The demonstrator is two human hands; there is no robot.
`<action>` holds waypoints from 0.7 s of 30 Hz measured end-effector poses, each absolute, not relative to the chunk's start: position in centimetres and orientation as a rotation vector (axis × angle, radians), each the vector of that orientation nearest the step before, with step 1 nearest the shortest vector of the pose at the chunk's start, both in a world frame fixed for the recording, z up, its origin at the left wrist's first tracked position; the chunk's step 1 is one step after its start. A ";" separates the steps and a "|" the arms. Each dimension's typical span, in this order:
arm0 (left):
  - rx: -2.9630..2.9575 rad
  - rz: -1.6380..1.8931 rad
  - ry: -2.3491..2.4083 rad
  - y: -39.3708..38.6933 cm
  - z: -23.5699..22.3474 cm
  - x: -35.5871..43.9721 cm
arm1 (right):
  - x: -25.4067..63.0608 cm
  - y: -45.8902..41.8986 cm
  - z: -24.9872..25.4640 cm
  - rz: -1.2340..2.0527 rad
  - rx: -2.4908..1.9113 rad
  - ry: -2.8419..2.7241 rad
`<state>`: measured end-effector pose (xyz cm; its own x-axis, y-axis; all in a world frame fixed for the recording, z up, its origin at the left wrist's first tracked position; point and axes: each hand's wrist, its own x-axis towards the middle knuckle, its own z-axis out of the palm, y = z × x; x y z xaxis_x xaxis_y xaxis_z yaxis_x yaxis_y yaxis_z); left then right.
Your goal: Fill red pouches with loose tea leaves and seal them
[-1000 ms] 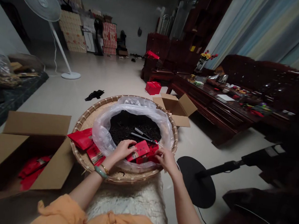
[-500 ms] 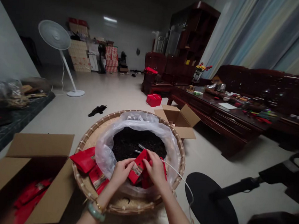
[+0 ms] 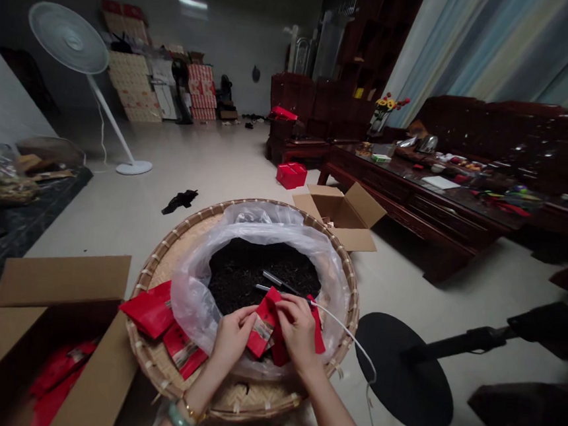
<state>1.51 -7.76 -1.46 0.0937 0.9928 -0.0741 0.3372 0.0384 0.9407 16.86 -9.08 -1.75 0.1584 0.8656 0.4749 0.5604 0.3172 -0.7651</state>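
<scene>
A red foil packet (image 3: 264, 331) with a small printed label is held upright, slightly tilted, over the near edge of a heap of loose dark tea leaves (image 3: 239, 275). The left hand (image 3: 234, 336) and right hand (image 3: 298, 333) grip it from either side, fingers closed on it. A second red packet (image 3: 317, 332) sticks up just past the right hand. Two slim dark-handled tools (image 3: 282, 283) lie on the leaves just beyond the hands.

The leaves sit in a clear plastic bag (image 3: 192, 298), which lines a round woven bamboo tray (image 3: 151, 294). Two more red packets (image 3: 149, 308) lie on the tray to the left. A white cord (image 3: 348, 332) crosses the tray's right side. At lower left, an open cardboard box (image 3: 53, 292) holds more red packets. Another open box (image 3: 343, 215) stands beyond the tray, on the floor.
</scene>
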 end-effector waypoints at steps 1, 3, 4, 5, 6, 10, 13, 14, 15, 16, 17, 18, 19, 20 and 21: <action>1.461 0.880 1.386 -7.7 -1.5 1.6 | 16.9 -9.1 -1.8 0.382 -1.377 -1.522; 1.492 0.809 1.362 -7.7 -1.6 1.6 | 17.3 -9.0 -1.7 0.452 -1.408 -1.518; 1.523 0.766 1.355 -7.7 -1.6 1.6 | 17.7 -8.9 -1.6 0.511 -1.416 -1.513; 1.565 0.727 1.352 -7.7 -1.5 1.6 | 18.1 -8.8 -1.4 0.586 -1.419 -1.504; 1.624 0.704 1.355 -7.8 -1.4 1.6 | 18.5 -8.6 -1.0 0.666 -1.416 -1.488; 1.885 0.808 1.368 -7.9 -0.4 1.8 | 19.5 -8.0 1.0 0.914 -1.379 -1.415; 1.804 0.834 1.287 -7.7 0.5 2.0 | 18.6 -7.6 2.1 0.860 -1.342 -1.473; 1.738 0.838 1.270 -7.6 0.7 2.0 | 18.1 -7.4 2.2 0.781 -1.325 -1.523; 1.677 0.855 1.267 -7.4 0.9 2.0 | 17.6 -7.3 2.2 0.680 -1.301 -1.580; 1.625 0.887 1.282 -7.2 1.0 2.0 | 17.0 -7.1 2.2 0.568 -1.268 -1.640; 1.581 0.926 1.306 -7.0 1.1 1.8 | 16.5 -7.0 2.0 0.460 -1.231 -1.697; 1.547 0.963 1.327 -6.8 1.1 1.7 | 16.1 -6.8 1.8 0.361 -1.193 -1.744; 1.519 0.994 1.340 -6.7 1.2 1.5 | 15.7 -6.7 1.6 0.277 -1.160 -1.781; 1.492 1.020 1.345 -6.5 1.2 1.3 | 15.4 -6.6 1.4 0.212 -1.133 -1.815; 1.466 1.038 1.342 -6.3 1.2 1.1 | 15.1 -6.5 1.2 0.165 -1.112 -1.845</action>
